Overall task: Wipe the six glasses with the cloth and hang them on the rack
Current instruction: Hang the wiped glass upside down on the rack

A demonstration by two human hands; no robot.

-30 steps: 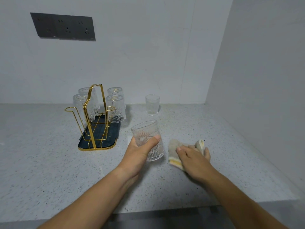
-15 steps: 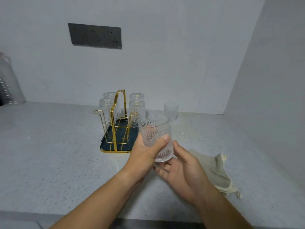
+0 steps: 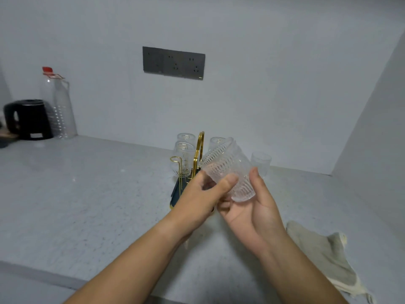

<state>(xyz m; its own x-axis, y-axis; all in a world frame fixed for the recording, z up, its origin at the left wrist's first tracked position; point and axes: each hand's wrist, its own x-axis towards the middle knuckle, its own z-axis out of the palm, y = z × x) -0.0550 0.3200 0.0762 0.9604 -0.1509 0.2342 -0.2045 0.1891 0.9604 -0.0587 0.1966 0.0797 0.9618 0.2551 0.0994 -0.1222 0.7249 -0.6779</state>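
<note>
A ribbed clear glass [image 3: 228,170] is tilted in the air in front of the gold wire rack [image 3: 198,154]. My left hand [image 3: 203,194] grips it from the left, thumb across its side. My right hand [image 3: 252,207] cups its lower end from below, thumb up along the right side. Several glasses hang upside down on the rack, among them one at the back left [image 3: 185,138] and one in front of it [image 3: 183,159]. A single plain glass [image 3: 260,162] stands upright on the counter right of the rack. The beige cloth [image 3: 324,255] lies flat at the right.
A black kettle [image 3: 27,119] and a tall clear plastic bottle with a red cap [image 3: 60,106] stand at the far left against the wall. A side wall closes the counter on the right. The counter's front edge [image 3: 43,275] runs along the bottom left.
My right hand let go of the cloth, which now lies on the counter, and came under the glass. Both hands raised and tilted the glass toward the rack. The view swung left.
</note>
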